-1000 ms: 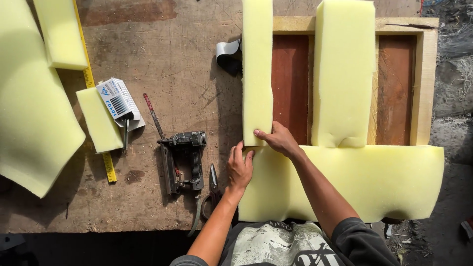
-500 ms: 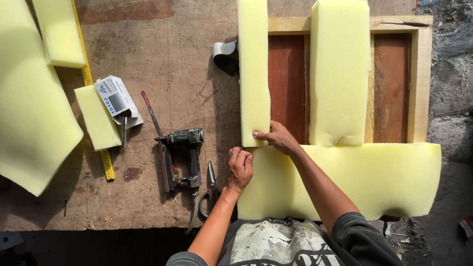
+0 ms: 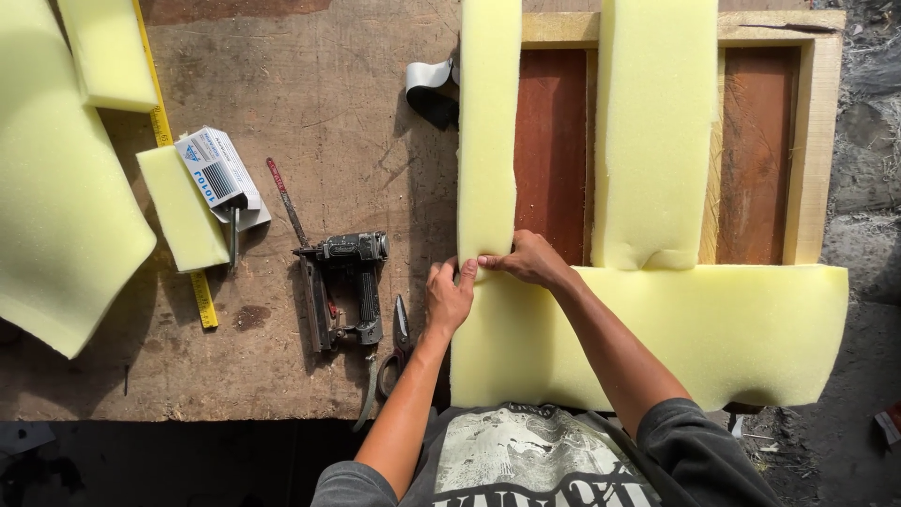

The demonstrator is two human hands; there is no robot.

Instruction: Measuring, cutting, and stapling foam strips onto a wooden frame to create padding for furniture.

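A narrow yellow foam strip [image 3: 489, 131] lies upright along the left side of a wooden frame [image 3: 815, 141]. My right hand [image 3: 530, 259] pinches its lower end where it meets a wide foam piece [image 3: 694, 333] laid across the frame's near side. My left hand [image 3: 449, 296] presses with its fingers on the same corner, at the wide piece's left edge. A second, broader foam strip [image 3: 657, 131] lies over the middle of the frame.
On the worn wooden table [image 3: 310, 94] lie a pneumatic stapler [image 3: 345, 282], scissors [image 3: 392, 357], a small box [image 3: 218, 171] on a foam offcut [image 3: 178, 208], a yellow ruler [image 3: 199, 299], large foam sheets [image 3: 56, 207] at left, and a tape roll [image 3: 432, 89].
My left hand has slid up and right until it meets my right hand at the strip's lower end. The view has shifted slightly.
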